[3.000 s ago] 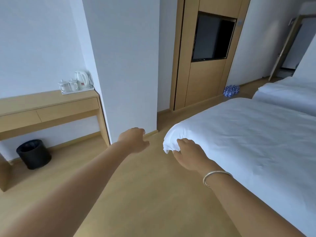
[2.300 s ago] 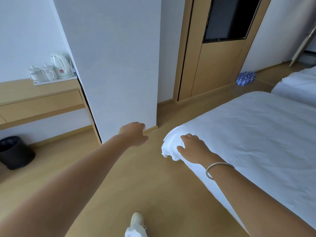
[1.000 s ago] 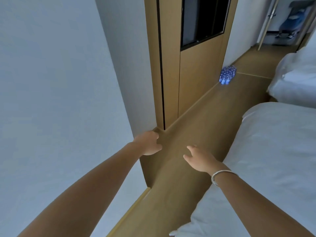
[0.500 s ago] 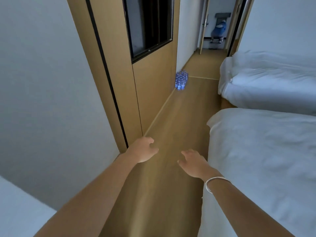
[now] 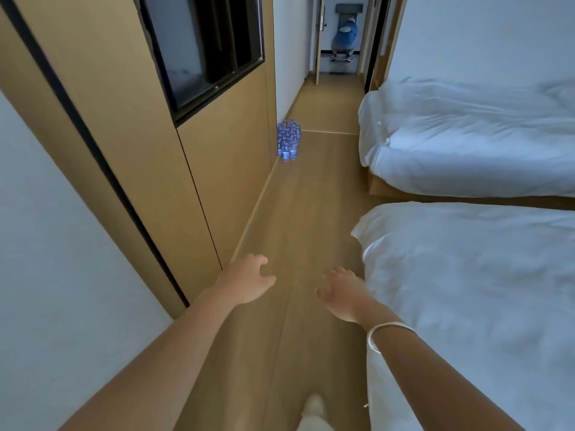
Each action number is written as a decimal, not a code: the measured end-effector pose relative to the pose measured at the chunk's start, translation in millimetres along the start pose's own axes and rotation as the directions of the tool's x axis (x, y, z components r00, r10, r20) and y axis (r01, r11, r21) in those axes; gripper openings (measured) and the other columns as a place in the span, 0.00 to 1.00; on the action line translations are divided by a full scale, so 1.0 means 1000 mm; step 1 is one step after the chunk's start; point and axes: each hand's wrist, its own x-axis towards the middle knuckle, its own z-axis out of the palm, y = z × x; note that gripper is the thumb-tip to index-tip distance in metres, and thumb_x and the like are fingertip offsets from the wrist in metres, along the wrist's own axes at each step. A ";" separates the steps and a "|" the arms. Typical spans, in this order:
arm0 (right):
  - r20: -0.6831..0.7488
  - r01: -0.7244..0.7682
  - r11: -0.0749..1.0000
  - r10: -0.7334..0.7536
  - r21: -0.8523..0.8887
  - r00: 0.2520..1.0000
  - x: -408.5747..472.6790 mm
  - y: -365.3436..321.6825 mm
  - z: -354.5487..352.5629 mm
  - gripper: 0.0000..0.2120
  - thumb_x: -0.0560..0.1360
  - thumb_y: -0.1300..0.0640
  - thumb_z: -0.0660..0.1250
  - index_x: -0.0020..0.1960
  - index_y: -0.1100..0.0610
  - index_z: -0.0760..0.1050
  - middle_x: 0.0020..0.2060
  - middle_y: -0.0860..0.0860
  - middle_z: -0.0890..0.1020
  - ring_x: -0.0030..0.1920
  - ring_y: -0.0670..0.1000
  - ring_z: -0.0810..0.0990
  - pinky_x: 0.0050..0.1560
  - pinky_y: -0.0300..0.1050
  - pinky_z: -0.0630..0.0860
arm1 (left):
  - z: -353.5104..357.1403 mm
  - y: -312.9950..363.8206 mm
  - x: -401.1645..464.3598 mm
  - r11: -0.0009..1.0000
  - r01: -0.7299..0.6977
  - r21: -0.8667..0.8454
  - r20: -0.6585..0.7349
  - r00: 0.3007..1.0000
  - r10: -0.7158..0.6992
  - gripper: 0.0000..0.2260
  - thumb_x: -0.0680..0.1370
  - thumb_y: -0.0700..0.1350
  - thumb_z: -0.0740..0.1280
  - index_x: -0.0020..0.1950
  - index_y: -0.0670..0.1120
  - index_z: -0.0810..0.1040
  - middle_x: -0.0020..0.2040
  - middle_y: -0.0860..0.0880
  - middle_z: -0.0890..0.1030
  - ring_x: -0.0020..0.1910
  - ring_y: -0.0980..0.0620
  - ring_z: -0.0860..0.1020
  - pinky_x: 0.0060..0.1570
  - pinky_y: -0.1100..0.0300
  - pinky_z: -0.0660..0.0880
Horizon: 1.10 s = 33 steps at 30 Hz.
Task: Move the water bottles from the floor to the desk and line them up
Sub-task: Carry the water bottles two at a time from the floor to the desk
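A tight cluster of several water bottles with blue labels (image 5: 288,140) stands on the wooden floor against the wooden wall panel, far ahead down the aisle. My left hand (image 5: 247,283) is stretched out in front of me, fingers loosely curled, holding nothing. My right hand (image 5: 340,292), with a silver bracelet on its wrist, hovers beside the near bed's corner, fingers relaxed and empty. Both hands are well short of the bottles. The desk is out of view.
A wooden wall unit with a dark TV screen (image 5: 205,48) lines the left side. Two white beds (image 5: 466,275) (image 5: 466,135) fill the right. The floor aisle (image 5: 305,213) runs between them. A person in blue (image 5: 342,37) crouches in the far doorway. My white shoe (image 5: 312,412) shows below.
I have turned away from the desk and walked into the aisle. The bottles have come nearer and more central. My right hand left the bed corner; both hands remain empty.
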 end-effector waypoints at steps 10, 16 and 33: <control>-0.052 0.094 0.995 -0.096 -0.030 0.994 0.187 0.043 -0.093 0.23 0.78 0.48 0.57 0.69 0.58 0.64 0.66 0.53 0.70 0.65 0.55 0.68 0.65 0.50 0.66 | -0.045 0.046 0.192 0.995 0.009 0.102 -0.059 0.998 -0.003 0.25 0.80 0.53 0.60 0.75 0.48 0.61 0.76 0.48 0.60 0.74 0.49 0.60 0.70 0.52 0.61; -0.068 0.116 0.993 -0.115 0.006 0.991 0.274 0.078 -0.136 0.22 0.79 0.51 0.56 0.70 0.59 0.64 0.66 0.54 0.70 0.65 0.57 0.68 0.66 0.50 0.65 | -0.067 0.090 0.292 0.995 0.015 0.099 -0.117 0.993 -0.003 0.24 0.79 0.53 0.61 0.73 0.47 0.65 0.74 0.48 0.65 0.73 0.51 0.62 0.67 0.57 0.62; -0.062 0.049 0.999 -0.050 -0.014 0.997 0.564 0.208 -0.264 0.23 0.79 0.50 0.57 0.72 0.55 0.61 0.69 0.52 0.68 0.69 0.55 0.65 0.67 0.48 0.63 | -0.122 0.201 0.639 0.981 -0.076 0.179 -0.104 0.990 0.095 0.24 0.78 0.54 0.63 0.72 0.47 0.67 0.69 0.48 0.71 0.67 0.48 0.70 0.62 0.56 0.69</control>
